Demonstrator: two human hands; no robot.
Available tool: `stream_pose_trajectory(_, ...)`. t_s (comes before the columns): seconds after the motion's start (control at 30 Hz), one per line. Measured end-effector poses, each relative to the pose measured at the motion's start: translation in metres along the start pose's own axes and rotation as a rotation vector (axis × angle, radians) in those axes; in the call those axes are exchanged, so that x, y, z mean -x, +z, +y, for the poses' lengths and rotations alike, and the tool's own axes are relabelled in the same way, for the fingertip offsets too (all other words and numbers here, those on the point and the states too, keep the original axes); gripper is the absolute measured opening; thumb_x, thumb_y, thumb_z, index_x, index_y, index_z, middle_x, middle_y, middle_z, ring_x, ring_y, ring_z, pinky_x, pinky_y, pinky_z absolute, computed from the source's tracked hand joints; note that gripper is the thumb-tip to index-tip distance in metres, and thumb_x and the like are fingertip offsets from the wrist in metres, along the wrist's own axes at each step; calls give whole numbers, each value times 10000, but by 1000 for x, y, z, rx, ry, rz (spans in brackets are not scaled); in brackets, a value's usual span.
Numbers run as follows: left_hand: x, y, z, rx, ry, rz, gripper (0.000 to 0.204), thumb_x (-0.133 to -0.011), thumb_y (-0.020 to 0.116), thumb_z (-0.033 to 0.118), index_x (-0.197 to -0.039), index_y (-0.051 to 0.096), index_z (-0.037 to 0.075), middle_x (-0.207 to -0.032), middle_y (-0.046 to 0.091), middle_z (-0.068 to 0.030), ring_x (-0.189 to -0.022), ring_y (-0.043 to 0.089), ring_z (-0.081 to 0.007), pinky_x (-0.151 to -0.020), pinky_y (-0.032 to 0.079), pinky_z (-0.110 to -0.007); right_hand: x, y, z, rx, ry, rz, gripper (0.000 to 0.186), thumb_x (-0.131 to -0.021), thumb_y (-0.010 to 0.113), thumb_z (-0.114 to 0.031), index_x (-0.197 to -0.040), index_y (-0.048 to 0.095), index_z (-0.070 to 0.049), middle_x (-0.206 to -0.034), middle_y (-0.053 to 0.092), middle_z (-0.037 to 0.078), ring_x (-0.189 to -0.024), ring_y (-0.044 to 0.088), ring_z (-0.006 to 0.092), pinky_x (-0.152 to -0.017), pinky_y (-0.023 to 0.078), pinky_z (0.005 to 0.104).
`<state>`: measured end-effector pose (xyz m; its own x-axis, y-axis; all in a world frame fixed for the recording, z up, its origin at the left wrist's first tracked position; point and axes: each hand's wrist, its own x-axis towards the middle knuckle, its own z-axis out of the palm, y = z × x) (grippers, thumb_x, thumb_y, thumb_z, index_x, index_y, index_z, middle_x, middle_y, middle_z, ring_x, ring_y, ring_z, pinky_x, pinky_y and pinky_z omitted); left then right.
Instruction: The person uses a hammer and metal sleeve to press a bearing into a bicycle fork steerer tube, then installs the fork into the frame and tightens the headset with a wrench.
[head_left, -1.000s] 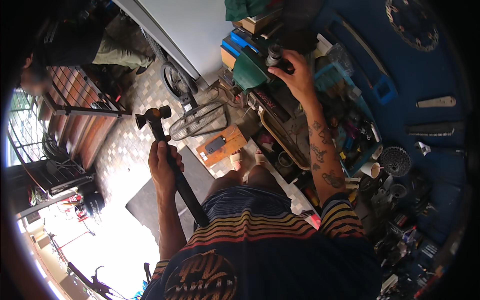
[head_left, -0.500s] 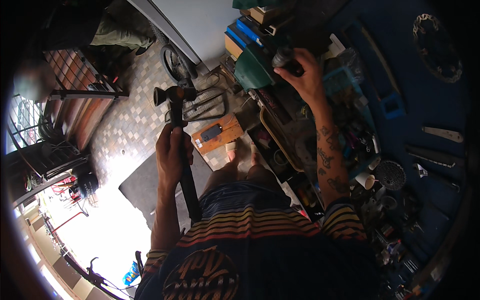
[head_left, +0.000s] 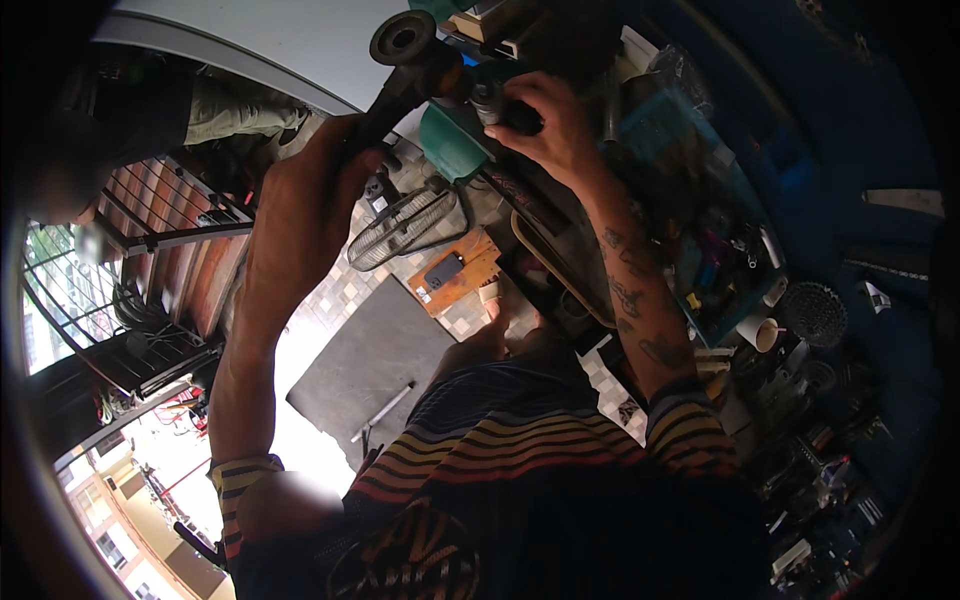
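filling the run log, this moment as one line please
left hand: gripping black round-faced hammer; right hand: holding dark grey cylindrical part; near hands: green curved casing

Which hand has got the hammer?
The left hand. It grips the dark hammer by its handle. The right hand is different: its fingers hold a small, dark, roundish part.
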<state>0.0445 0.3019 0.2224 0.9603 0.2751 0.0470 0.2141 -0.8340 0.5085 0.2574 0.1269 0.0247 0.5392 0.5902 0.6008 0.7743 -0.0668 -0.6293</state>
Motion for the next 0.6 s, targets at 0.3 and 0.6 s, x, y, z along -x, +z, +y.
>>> stream_pose_trajectory(0.3, -30, -2, 25, -90, 41, 16, 307, -1064, 630, 230, -1279, 655, 12, -724, 625, -92, -623, 571, -138, -595, 468, -320, 7, 3, -1, -46, 51, 55, 422, -783, 888, -306, -1120, 741, -99, -1161, 660, 43, -1121, 615, 278, -981, 509, 409)
stream_pose_trajectory(0.6, -29, 1, 25, -73, -28, -28, 331, -1060, 631, 231, -1312, 662, 18, -722, 633, -83, -605, 577, -114, -574, 480, -313, 8, 7, -3, -107, 70, 100, 381, -753, 894, -242, -1078, 742, -113, -1132, 648, 34, -1083, 607, 279, -970, 514, 406)
